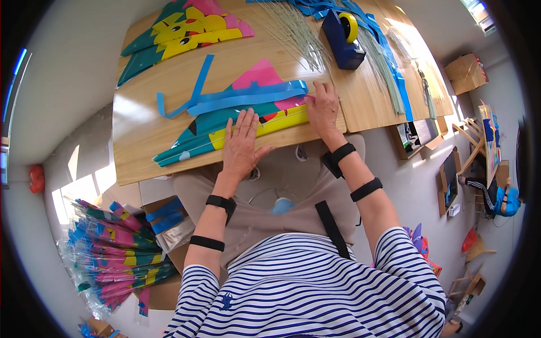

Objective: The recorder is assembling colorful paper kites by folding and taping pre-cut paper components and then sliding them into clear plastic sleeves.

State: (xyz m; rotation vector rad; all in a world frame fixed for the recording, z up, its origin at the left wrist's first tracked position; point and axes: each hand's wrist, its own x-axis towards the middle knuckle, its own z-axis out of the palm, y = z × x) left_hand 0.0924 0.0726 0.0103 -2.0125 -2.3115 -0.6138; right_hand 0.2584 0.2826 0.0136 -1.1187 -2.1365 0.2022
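A folded kite (197, 132) of thin green, pink and yellow sheet lies near the front edge of the wooden table. Blue ribbon tails (236, 98) stretch across its top and trail off to the left. My left hand (242, 138) lies flat on the kite's middle, fingers stretched out. At the kite's right end, my right hand (324, 110) has its fingers bent and its thumb against the bunched tip, gripping it. Part of that tip is hidden under the fingers.
More printed kite sheets (186, 34) lie at the table's far left. A blue tape dispenser (345, 42) stands beyond my right hand, among thin pale rods (298, 34) and blue ribbons (389, 56). Wrapped kites (124, 248) are piled lower left. Another person (501, 197) is far right.
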